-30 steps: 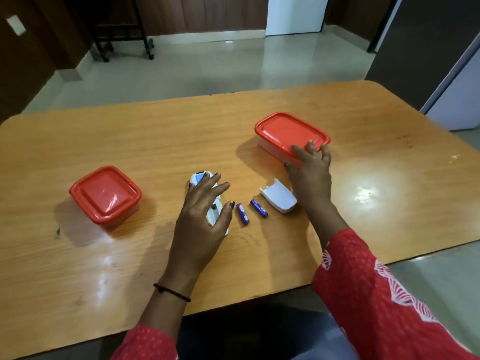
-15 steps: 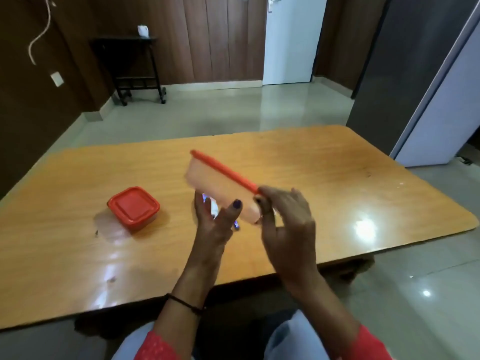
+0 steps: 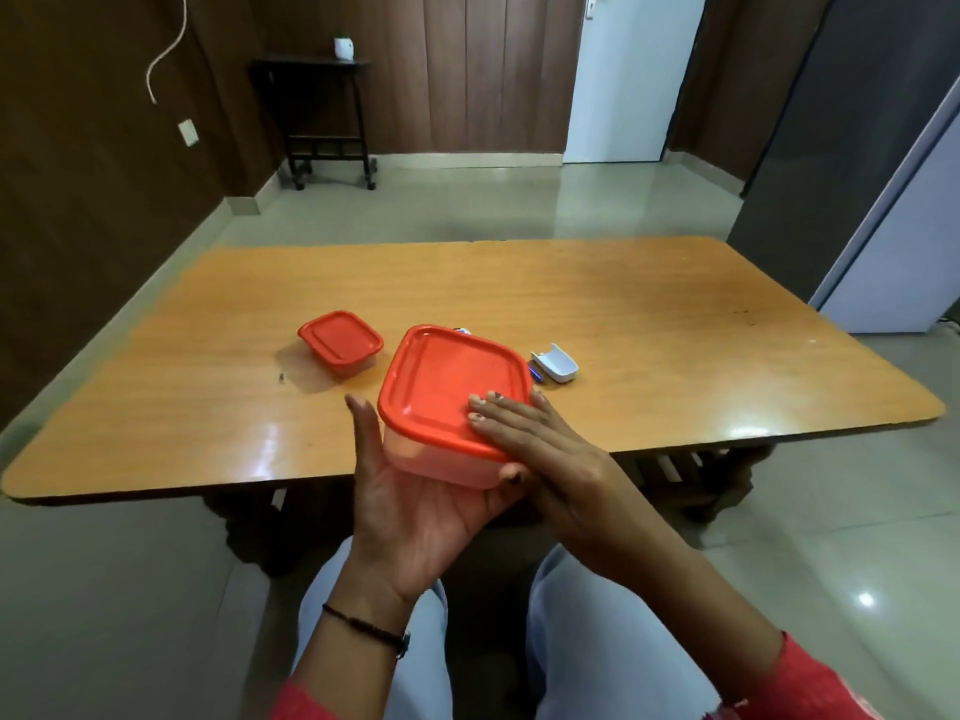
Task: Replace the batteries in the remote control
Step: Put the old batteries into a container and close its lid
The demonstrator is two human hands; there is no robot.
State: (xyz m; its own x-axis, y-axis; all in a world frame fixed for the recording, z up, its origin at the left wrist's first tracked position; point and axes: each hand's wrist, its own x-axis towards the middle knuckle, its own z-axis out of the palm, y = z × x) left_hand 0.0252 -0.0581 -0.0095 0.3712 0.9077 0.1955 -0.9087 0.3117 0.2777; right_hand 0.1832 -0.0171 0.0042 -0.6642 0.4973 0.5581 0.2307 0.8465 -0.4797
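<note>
**Large lidded box held over the near edge of the counter**

The left grip (image 3: 410,511) lies palm up under the large box (image 3: 441,459). Its fingers rise along the box's left wall and its thumb curls against the near right corner, so the box is cupped from below. The right grip (image 3: 540,449) lies flat, its straight fingers (image 3: 493,407) resting on the near right part of the red lid (image 3: 447,381); it grasps nothing. The lid sits closed on the translucent box, which is tilted slightly toward the viewer and held clear of the counter (image 3: 675,324).

Of the remote control (image 3: 462,331), only a small white sliver shows past the far edge of the lid; it lies on the counter and the rest is hidden. The white battery cover (image 3: 555,364) lies on the counter to the right of the box, hollow side up. A blue battery (image 3: 535,375) lies just beside its left end, partly hidden by the lid corner. A small box (image 3: 340,343) with a red lid stands closed on the counter to the left, apart from the large box
</note>
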